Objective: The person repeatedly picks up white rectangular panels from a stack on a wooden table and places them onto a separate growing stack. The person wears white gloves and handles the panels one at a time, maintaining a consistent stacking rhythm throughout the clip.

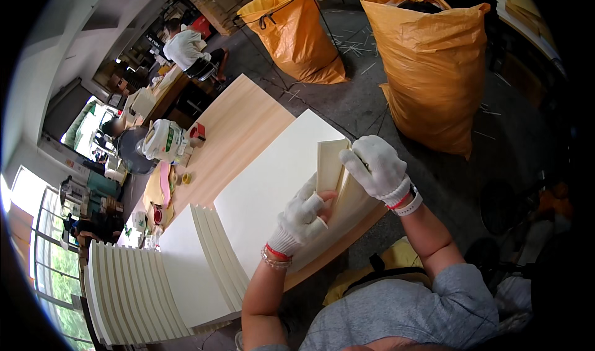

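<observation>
A large white board (279,171) lies on the wooden table in front of me. At its near right corner rises a small cream strip or flap (330,165); whether it is part of the board I cannot tell. My left hand (299,217), in a white glove with some bare fingertips, closes round the strip's lower end. Over at its far end, my gloved right hand (375,168) pinches the edge, with the fingers bent and partly hiding what is between them.
Stacked white boards with thick edges (133,295) stand at the left. Two orange sacks (427,66) are on the floor beyond the table. Tape rolls (158,215), a white plastic bag (164,140) and a fan (133,149) are at the table's far left. A seated person (185,50) is farther back.
</observation>
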`<state>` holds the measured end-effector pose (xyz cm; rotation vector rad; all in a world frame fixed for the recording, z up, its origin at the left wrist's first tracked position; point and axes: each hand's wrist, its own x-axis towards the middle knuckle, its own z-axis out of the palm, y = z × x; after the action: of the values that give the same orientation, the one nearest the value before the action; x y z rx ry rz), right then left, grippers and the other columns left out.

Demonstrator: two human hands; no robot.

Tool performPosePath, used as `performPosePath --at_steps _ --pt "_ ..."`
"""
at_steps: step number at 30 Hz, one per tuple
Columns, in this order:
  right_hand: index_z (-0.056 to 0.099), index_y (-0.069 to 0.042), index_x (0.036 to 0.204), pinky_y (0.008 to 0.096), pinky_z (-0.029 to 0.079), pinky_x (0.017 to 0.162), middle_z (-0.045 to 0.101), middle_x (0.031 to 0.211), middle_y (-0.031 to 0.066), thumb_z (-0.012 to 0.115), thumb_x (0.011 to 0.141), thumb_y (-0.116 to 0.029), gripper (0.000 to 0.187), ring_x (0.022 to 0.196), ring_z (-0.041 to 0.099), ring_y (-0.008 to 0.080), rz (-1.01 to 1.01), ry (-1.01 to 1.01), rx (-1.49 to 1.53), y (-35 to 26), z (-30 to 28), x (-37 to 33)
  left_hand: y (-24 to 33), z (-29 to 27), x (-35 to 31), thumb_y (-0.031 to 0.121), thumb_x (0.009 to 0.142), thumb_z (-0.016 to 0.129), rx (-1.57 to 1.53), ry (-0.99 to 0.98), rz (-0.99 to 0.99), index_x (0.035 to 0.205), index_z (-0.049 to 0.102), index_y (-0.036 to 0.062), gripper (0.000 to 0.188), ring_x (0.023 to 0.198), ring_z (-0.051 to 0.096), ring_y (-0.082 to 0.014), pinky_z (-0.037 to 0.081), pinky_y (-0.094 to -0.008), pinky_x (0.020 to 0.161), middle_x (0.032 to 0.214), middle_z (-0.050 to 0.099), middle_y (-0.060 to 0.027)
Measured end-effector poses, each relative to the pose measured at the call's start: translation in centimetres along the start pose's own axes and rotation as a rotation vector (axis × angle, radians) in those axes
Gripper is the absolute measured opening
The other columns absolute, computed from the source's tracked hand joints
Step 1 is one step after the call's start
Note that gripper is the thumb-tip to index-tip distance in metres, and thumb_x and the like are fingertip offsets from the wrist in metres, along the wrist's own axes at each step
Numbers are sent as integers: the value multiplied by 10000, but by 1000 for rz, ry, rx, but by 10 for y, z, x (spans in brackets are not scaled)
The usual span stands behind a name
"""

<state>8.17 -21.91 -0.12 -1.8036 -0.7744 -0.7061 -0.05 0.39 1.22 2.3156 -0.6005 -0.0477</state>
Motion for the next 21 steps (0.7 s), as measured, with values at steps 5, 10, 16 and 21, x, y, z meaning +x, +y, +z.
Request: performPosePath --at_steps 5,10,16,21 --pt "582 -45 780 398 449 580 507 692 111 737 892 -130 210 653 541 300 -134 78 -89 5 3 -1 0 9 2 20 774 765 23 201 111 1245 636 77 492 1115 657 -363 544 -386 889 1499 450 -260" --pt "577 -50 781 404 452 584 509 692 115 732 898 -138 213 645 542 306 -53 55 -33 2 0 -1 -1 6 1 39 768 782 91 193 145 1252 635 86 508 1015 702 -353 568 -386 831 1519 426 -264" --pt "564 -46 772 411 446 581 489 681 115 716 907 -137 223 638 536 307 -59 48 -60 0 1 1 -4 5 4 38 764 795 53 126 154 1262 625 76 528 960 712 -337 573 -376 816 1518 421 -267" --pt "535 -44 749 414 435 576 477 676 117 699 925 -165 269 632 524 311 -51 50 -67 4 3 -1 -3 11 4 31 749 812 100 235 164 1276 612 68 565 963 699 -336 575 -384 816 1526 408 -265"
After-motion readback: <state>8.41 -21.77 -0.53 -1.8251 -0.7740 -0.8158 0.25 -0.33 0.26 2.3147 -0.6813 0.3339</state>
